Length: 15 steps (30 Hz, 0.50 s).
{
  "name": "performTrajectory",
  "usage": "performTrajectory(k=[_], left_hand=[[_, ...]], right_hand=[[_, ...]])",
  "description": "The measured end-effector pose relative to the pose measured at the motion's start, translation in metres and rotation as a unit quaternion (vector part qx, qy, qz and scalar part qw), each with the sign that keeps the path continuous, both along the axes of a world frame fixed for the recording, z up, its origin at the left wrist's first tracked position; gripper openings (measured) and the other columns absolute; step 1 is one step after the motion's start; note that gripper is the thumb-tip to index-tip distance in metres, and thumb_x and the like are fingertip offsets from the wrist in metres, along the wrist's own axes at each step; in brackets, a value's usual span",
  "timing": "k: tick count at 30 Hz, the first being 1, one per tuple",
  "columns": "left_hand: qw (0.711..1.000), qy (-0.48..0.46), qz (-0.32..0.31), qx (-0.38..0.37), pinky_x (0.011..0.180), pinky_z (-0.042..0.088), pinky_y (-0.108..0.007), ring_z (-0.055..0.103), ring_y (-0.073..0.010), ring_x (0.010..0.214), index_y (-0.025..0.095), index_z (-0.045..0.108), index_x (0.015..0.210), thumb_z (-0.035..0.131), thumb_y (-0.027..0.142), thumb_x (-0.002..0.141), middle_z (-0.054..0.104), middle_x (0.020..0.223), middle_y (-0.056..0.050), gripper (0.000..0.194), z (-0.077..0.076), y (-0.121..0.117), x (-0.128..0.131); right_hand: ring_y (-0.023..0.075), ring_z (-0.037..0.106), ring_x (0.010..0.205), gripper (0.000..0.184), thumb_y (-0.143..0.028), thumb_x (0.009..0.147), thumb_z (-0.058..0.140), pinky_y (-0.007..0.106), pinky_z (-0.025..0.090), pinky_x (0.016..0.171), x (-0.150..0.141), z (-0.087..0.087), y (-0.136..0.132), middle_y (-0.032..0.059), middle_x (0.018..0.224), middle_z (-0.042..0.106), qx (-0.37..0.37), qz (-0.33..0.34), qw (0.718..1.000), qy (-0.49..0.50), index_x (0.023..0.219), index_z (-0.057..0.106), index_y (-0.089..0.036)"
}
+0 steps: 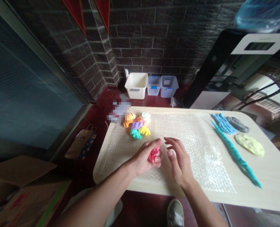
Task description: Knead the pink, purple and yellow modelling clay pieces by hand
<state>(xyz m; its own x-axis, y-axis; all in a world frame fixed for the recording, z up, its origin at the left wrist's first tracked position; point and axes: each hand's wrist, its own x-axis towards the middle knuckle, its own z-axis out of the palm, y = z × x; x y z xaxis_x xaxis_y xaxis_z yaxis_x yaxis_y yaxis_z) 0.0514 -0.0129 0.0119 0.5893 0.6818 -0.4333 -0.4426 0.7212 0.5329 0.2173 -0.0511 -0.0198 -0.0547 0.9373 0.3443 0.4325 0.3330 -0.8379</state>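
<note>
My left hand (146, 156) is closed around a lump of pink clay (153, 154), held just above the bubble wrap sheet (189, 132) on the pale wooden table (272, 176). My right hand (179, 156) hovers right beside it, fingers apart and slightly curled, holding nothing. Farther back on the sheet lies a cluster of small clay lumps (137, 125) in orange, purple, yellow, teal and pale colours.
At the right of the table lie a long teal clay strip (236, 156), a blue lump (222, 123), a grey lump (237, 124) and a flat yellow-green piece (249, 144). Plastic bins (151, 85) stand by the brick wall. A paper bag (81, 143) and cardboard (23, 186) lie on the floor.
</note>
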Motion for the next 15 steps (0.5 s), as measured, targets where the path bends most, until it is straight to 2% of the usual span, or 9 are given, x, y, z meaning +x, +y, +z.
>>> performTrajectory(k=[2, 4, 9, 11, 15], left_hand=[[0.999, -0.001, -0.002, 0.05, 0.05, 0.028, -0.018, 0.035, -0.0031, 0.049, 0.02, 0.047, 0.077, 0.098, 0.03, 0.065, 0.043, 0.061, 0.01, 0.053, 0.0001, -0.0017, -0.0018], [0.998, 0.008, -0.003, 0.067, 0.05, 0.026, -0.018, 0.033, -0.0024, 0.048, 0.02, 0.046, 0.078, 0.096, 0.021, 0.068, 0.041, 0.06, 0.011, 0.051, 0.0004, -0.0032, -0.0023], [0.996, 0.025, -0.01, 0.086, 0.047, 0.021, -0.018, 0.035, -0.0015, 0.049, 0.017, 0.06, 0.093, 0.087, 0.029, 0.08, 0.066, 0.077, -0.001, 0.032, -0.002, -0.0014, -0.0034], [0.995, 0.037, -0.006, 0.093, 0.045, 0.023, -0.017, 0.037, -0.0013, 0.047, 0.015, 0.066, 0.101, 0.088, 0.033, 0.079, 0.069, 0.079, -0.002, 0.035, -0.0041, 0.0007, -0.0041], [0.99, 0.075, 0.011, 0.115, 0.042, 0.038, -0.022, 0.054, -0.0077, 0.046, 0.013, 0.07, 0.108, 0.094, 0.04, 0.07, 0.074, 0.079, -0.004, 0.053, -0.005, 0.0034, -0.0052]], right_hand=[[0.03, 0.066, 0.112, 0.043, -0.049, 0.109, 0.04, 0.046, 0.058, 0.09, 0.0025, -0.0012, 0.0012, 0.0137, 0.131, 0.063, -0.001, -0.01, 1.0, 0.004, 0.134, 0.065, -0.023], [0.0296, 0.067, 0.109, 0.042, -0.048, 0.109, 0.04, 0.047, 0.057, 0.09, 0.0046, -0.0026, 0.003, 0.0132, 0.13, 0.064, -0.003, -0.022, 1.0, 0.0, 0.131, 0.066, -0.023], [0.0298, 0.067, 0.108, 0.042, -0.048, 0.109, 0.04, 0.046, 0.056, 0.09, 0.0055, -0.0041, 0.0063, 0.0138, 0.128, 0.064, -0.012, -0.025, 1.0, -0.012, 0.129, 0.067, -0.022], [0.0303, 0.067, 0.11, 0.042, -0.048, 0.109, 0.041, 0.045, 0.057, 0.089, 0.005, -0.0043, 0.0068, 0.0143, 0.128, 0.065, -0.015, -0.023, 0.999, -0.018, 0.128, 0.067, -0.022], [0.0312, 0.067, 0.115, 0.041, -0.047, 0.109, 0.041, 0.046, 0.057, 0.091, 0.0049, -0.0052, 0.0073, 0.0146, 0.127, 0.066, -0.017, -0.021, 0.999, -0.026, 0.126, 0.068, -0.021]])
